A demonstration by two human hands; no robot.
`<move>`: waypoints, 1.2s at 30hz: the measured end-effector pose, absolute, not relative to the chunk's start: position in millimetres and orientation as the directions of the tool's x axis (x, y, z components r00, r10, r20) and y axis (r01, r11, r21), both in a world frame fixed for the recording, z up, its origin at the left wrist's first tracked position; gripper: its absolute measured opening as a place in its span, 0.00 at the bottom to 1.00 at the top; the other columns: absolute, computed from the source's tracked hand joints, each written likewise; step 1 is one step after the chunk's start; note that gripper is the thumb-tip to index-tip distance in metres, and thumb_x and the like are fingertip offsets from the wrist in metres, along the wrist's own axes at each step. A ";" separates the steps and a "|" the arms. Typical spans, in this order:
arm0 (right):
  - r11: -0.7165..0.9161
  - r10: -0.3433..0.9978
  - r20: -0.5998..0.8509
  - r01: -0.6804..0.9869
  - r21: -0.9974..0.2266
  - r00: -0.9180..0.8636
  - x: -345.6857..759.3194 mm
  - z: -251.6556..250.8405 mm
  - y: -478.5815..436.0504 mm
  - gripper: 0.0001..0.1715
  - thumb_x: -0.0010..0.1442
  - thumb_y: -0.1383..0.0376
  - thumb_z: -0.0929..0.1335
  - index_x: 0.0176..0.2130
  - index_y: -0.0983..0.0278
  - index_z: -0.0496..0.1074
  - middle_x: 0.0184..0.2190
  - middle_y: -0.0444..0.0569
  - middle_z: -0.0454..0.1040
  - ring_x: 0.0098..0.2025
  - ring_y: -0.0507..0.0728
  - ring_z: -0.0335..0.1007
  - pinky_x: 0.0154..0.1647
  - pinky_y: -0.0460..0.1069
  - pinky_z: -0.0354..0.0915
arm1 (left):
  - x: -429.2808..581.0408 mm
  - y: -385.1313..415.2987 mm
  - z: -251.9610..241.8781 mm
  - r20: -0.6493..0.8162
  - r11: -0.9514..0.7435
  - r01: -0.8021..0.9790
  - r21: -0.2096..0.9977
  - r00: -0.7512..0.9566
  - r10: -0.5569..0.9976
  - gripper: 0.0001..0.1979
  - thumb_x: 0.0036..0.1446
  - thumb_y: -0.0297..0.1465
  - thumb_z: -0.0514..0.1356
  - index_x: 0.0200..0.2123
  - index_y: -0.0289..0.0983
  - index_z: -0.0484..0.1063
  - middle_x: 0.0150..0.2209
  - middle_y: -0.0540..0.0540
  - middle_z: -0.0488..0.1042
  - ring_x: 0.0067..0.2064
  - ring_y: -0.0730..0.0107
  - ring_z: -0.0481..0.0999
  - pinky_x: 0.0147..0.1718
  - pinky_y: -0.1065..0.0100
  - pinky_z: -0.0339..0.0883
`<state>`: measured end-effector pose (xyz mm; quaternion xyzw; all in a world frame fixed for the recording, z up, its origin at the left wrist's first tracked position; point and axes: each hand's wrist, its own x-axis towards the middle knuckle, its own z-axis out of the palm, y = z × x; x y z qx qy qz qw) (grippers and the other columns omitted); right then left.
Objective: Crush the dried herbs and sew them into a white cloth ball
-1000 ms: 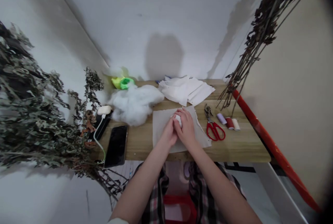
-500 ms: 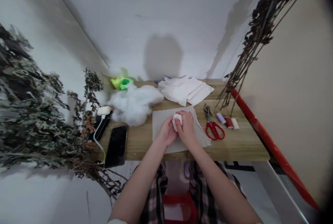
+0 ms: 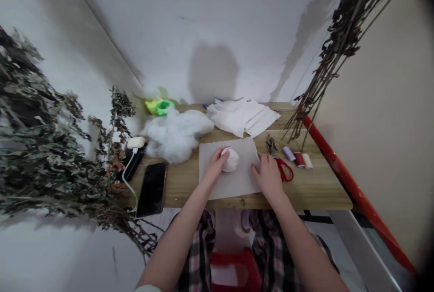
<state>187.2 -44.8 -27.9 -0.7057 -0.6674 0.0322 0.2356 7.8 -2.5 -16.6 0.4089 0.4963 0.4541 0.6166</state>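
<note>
I see the L hand (image 3: 215, 166) cupped on a soft white ball (image 3: 230, 160), which sits on a pale tan sheet (image 3: 233, 183) on the light wood table (image 3: 176, 192). R hand (image 3: 267, 176) lies open at the sheet's right edge, well apart from the L hand, w/ red-handled scissors (image 3: 285, 170) just beside it. Fluffy white stuffing (image 3: 176, 136) sits far left; white walls (image 3: 213, 25) rise behind.

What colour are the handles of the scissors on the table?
Red; the head view shows the scissors best, beside the right hand.

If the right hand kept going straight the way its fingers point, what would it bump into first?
Probably the pile of white sheets. The right hand rests at the edge of the pale sheet, so it would cross that sheet's corner first, though depth is hard to judge here.
</note>
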 end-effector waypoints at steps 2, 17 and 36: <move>-0.046 0.964 0.239 0.961 -0.274 0.115 190.1 -26.2 -46.3 0.17 0.59 0.65 0.63 0.47 0.71 0.67 0.43 0.62 0.70 0.46 0.66 0.64 0.47 0.56 0.60 | 7.6 -0.8 -16.6 -0.206 0.218 -0.098 0.971 0.119 0.971 0.19 0.54 0.39 0.58 0.47 0.37 0.71 0.42 0.46 0.74 0.41 0.68 0.71 0.39 0.70 0.64; -0.141 0.973 0.138 0.954 -0.265 0.183 204.2 -22.3 -45.0 0.08 0.61 0.66 0.61 0.32 0.65 0.66 0.31 0.55 0.74 0.35 0.60 0.68 0.35 0.50 0.55 | 27.7 3.5 -12.2 0.240 -0.249 0.310 0.918 0.068 0.968 0.16 0.54 0.35 0.60 0.45 0.38 0.64 0.44 0.44 0.72 0.46 0.64 0.71 0.47 0.64 0.64; -0.138 0.899 -0.177 -0.124 -0.983 0.400 182.4 -27.1 -20.6 0.19 0.48 0.50 0.68 0.31 0.62 0.66 0.21 0.41 0.68 0.22 0.51 0.60 0.22 0.45 0.57 | 26.8 4.1 -15.9 0.201 -0.343 0.622 0.704 0.288 0.936 0.13 0.54 0.40 0.60 0.42 0.41 0.68 0.43 0.44 0.73 0.48 0.56 0.66 0.48 0.58 0.57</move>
